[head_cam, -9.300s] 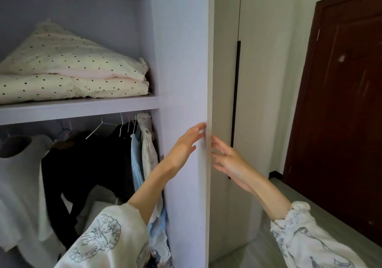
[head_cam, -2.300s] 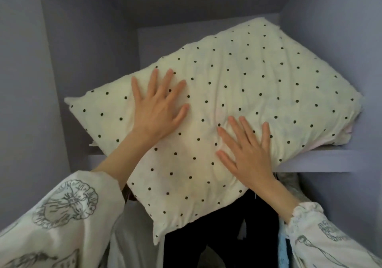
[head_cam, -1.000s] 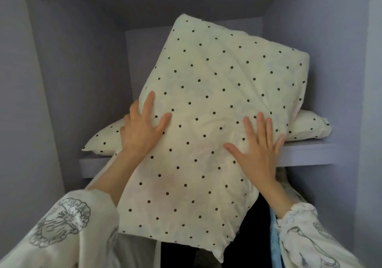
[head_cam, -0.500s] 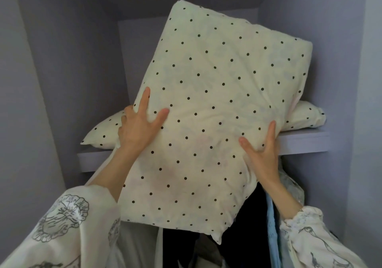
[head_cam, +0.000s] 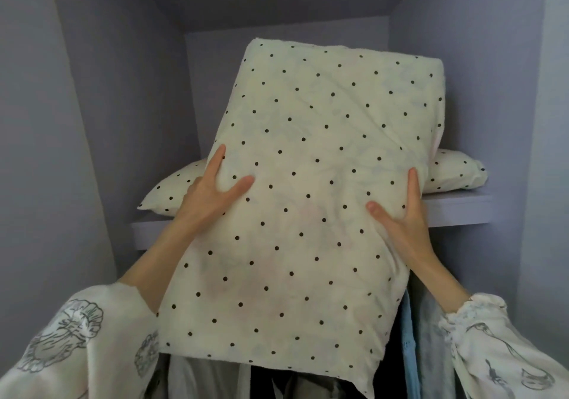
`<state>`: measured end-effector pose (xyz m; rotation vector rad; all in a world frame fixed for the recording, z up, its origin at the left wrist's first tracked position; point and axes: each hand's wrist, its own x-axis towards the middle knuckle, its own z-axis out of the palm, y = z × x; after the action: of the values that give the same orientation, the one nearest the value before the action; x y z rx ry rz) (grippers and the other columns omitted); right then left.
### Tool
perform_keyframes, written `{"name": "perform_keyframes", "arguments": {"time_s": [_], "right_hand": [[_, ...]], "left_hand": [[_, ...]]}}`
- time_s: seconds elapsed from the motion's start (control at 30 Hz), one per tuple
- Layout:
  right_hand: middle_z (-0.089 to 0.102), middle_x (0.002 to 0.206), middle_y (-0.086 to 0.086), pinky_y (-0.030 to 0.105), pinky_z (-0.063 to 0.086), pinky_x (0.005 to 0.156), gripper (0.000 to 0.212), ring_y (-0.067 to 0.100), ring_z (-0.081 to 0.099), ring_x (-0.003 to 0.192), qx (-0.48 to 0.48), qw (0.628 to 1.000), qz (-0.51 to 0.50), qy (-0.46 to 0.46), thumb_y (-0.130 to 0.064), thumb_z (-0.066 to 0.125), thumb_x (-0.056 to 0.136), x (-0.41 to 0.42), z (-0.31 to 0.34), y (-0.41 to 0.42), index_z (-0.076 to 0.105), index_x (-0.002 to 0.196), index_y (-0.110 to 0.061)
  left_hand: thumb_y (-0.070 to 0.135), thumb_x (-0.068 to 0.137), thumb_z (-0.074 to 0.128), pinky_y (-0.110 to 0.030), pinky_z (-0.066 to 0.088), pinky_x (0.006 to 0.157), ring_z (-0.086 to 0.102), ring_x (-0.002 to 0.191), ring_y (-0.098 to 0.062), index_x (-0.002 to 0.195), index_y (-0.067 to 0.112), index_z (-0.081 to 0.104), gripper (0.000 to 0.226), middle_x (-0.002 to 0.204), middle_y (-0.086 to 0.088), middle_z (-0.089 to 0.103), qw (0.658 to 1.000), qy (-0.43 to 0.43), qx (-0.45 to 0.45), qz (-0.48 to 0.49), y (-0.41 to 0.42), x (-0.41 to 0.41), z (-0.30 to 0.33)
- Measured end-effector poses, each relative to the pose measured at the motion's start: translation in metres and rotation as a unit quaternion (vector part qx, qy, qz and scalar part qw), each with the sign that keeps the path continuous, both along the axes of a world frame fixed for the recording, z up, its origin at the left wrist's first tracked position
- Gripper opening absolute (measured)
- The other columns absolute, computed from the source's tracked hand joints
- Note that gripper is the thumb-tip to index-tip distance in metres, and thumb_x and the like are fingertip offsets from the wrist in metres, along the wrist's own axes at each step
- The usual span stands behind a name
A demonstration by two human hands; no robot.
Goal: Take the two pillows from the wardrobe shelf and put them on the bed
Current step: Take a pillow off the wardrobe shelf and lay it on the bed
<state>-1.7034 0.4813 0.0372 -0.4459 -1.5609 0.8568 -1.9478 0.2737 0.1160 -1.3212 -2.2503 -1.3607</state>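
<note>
A cream pillow with black dots [head_cam: 308, 201] stands on end in front of me, lifted off the wardrobe shelf [head_cam: 455, 211] and tilted back at the top. My left hand [head_cam: 212, 195] grips its left edge, and my right hand [head_cam: 400, 214] grips its right edge. A second dotted pillow [head_cam: 455, 174] lies flat on the shelf behind the first. Only its two ends show, at the left and at the right.
Grey-lilac wardrobe walls close in on the left [head_cam: 92, 121] and right [head_cam: 492, 91]. Hanging clothes [head_cam: 421, 352], pale blue, white and dark, fill the space below the shelf. My patterned white sleeves [head_cam: 70, 346] are at the bottom corners.
The held pillow has swung more upright and come slightly toward me. Both hands have shifted from lying flat on its face to gripping its side edges.
</note>
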Motion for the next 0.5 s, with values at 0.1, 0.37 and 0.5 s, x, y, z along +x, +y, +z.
{"name": "perform_keyframes", "arguments": {"time_s": [0.1, 0.37, 0.5], "right_hand": [[0.020, 0.138, -0.023, 0.016, 0.020, 0.102, 0.100, -0.009, 0.023, 0.124, 0.009, 1.000, 0.026, 0.003, -0.056, 0.068, 0.063, 0.011, 0.001, -0.006, 0.011, 0.144, -0.042], [0.022, 0.139, -0.020, -0.006, 0.022, 0.085, 0.104, -0.033, 0.022, 0.110, 0.029, 0.996, 0.078, 0.020, -0.068, 0.068, 0.059, 0.044, -0.014, -0.030, 0.018, 0.144, -0.036], [0.026, 0.132, -0.022, 0.003, 0.024, 0.090, 0.099, -0.032, 0.022, 0.111, 0.028, 0.992, 0.123, 0.011, -0.063, 0.071, 0.060, 0.075, -0.024, -0.040, 0.019, 0.141, -0.043]], "left_hand": [[0.085, 0.057, 0.053, -0.039, 0.031, 0.106, 0.034, 0.132, -0.018, 0.131, 0.065, 0.009, 0.088, 0.139, 0.024, 0.035, 0.999, -0.033, 0.022, -0.003, -0.012, 0.012, -0.014], [0.074, 0.060, 0.064, -0.028, 0.036, 0.096, 0.042, 0.123, -0.012, 0.136, 0.052, 0.025, 0.088, 0.123, 0.024, 0.040, 0.991, -0.071, 0.093, 0.059, -0.056, 0.085, -0.044], [0.071, 0.059, 0.064, -0.033, 0.039, 0.100, 0.046, 0.123, -0.014, 0.131, 0.055, 0.030, 0.081, 0.124, 0.022, 0.047, 0.982, -0.076, 0.136, 0.108, -0.088, 0.143, -0.067]]}}
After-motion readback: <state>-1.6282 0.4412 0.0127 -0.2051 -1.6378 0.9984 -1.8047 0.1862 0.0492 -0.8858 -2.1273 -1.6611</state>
